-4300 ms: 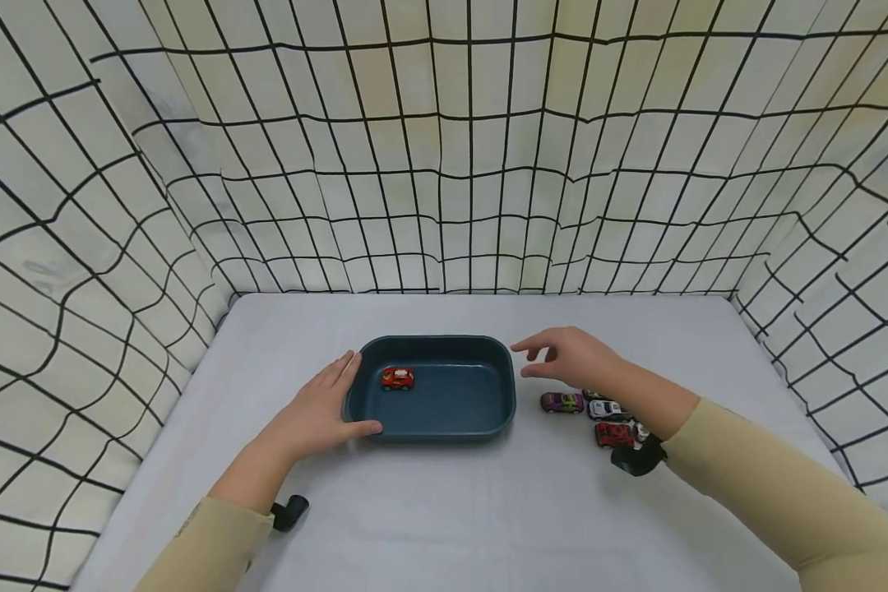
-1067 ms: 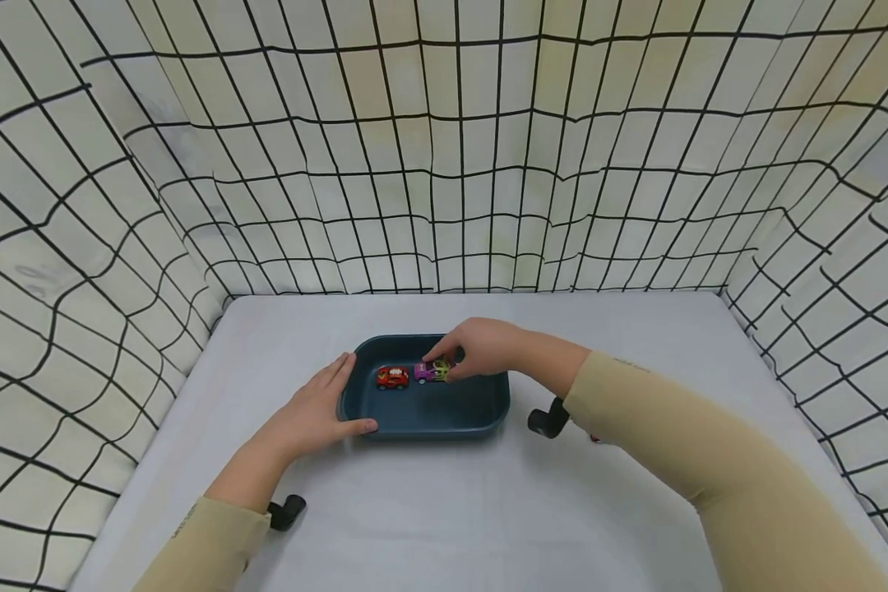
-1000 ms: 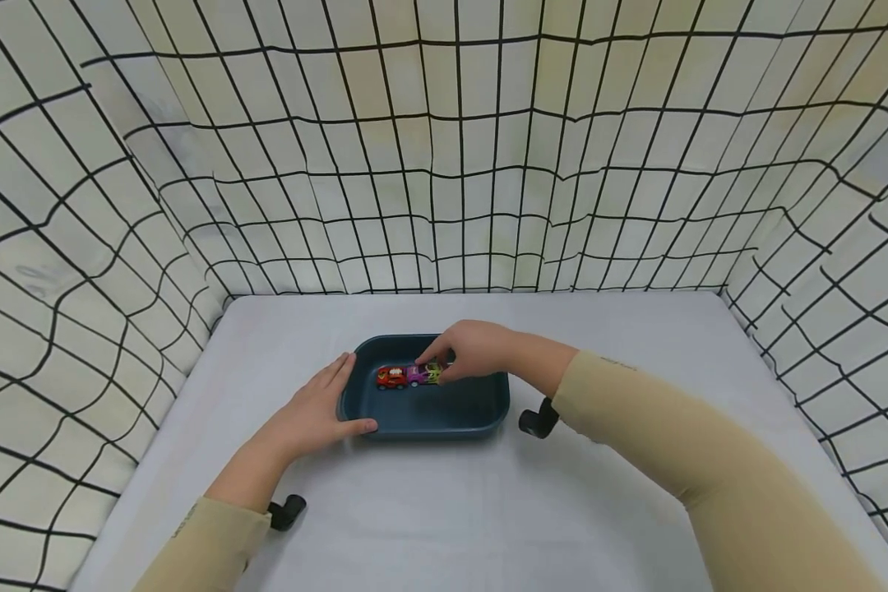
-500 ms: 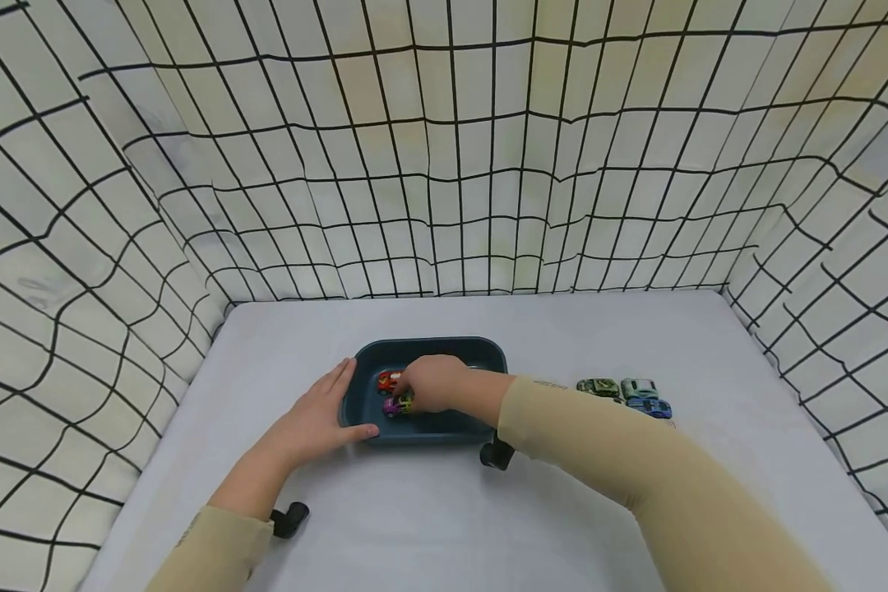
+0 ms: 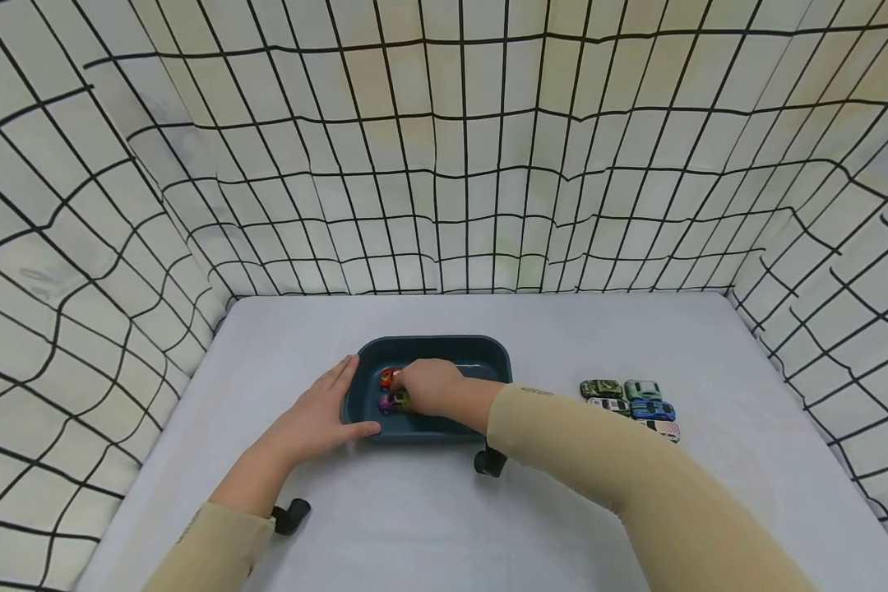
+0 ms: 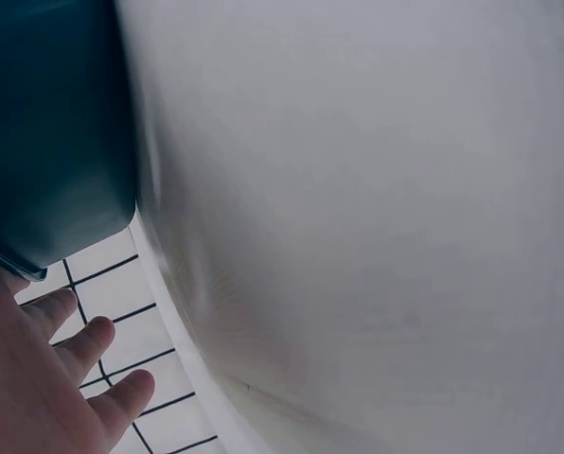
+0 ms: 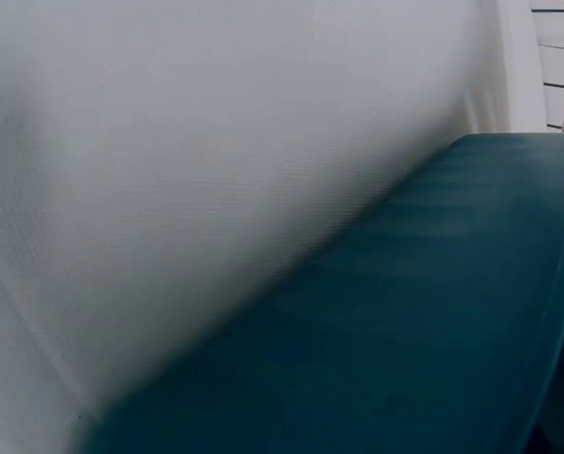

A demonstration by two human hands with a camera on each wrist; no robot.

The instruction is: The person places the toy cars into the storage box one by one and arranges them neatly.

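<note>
In the head view, a dark teal tray point(image 5: 429, 438) sits on the table. My left hand point(image 5: 316, 418) rests against its left end, fingers straight along the side and thumb by the front rim. Inside the tray, my right hand point(image 5: 431, 388) pinches a purple and yellow-green toy car point(image 5: 386, 404); its fingers cover part of the car. Just behind that car is a red toy car point(image 5: 386, 376), partly hidden by the same hand. The left wrist view has the left hand's spread fingers beside the tray point(image 6: 55, 123). In the right wrist view, the tray's outer wall point(image 7: 386, 322) fills much of the frame.
Several toy cars stand grouped right of the tray, among them a camouflage-green car point(image 5: 602, 388), a pale green car point(image 5: 642, 390) and a blue car point(image 5: 652, 409). The right sleeve point(image 5: 592, 444) hides part of the table. Netting point(image 5: 466, 164) surrounds the table.
The purple car went from the table into the tray in my right hand. Over the last second it moved from the red car's right to its front. My left hand stayed put.
</note>
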